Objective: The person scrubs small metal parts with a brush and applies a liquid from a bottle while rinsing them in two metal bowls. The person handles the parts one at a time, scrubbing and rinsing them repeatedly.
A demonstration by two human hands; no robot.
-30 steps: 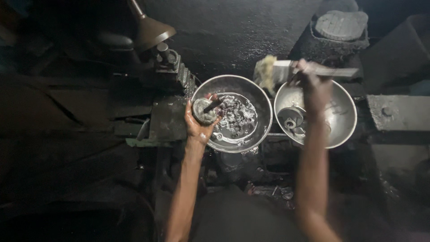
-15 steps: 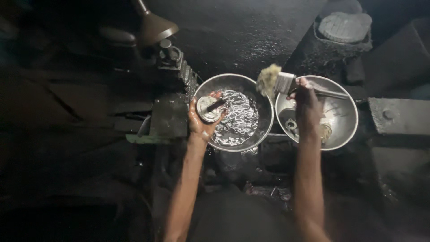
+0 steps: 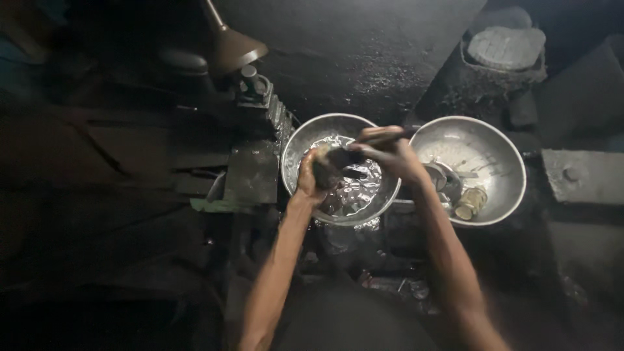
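My left hand grips a small dark metal part over the left steel bowl, which holds shiny dark liquid. My right hand holds a brush by its dark handle, and the brush head touches the part in my left hand. Both hands meet above the left bowl. The right steel bowl holds a few small metal pieces, among them a brass-coloured cylinder.
A dark machine block with a knob and a lamp shade stand behind the left bowl. A flat metal plate lies to its left. A round container sits at the back right. The surroundings are dark and oily.
My right hand has swung the brush from above the right bowl leftwards to the part in my left hand. The left hand has kept its hold over the left bowl.
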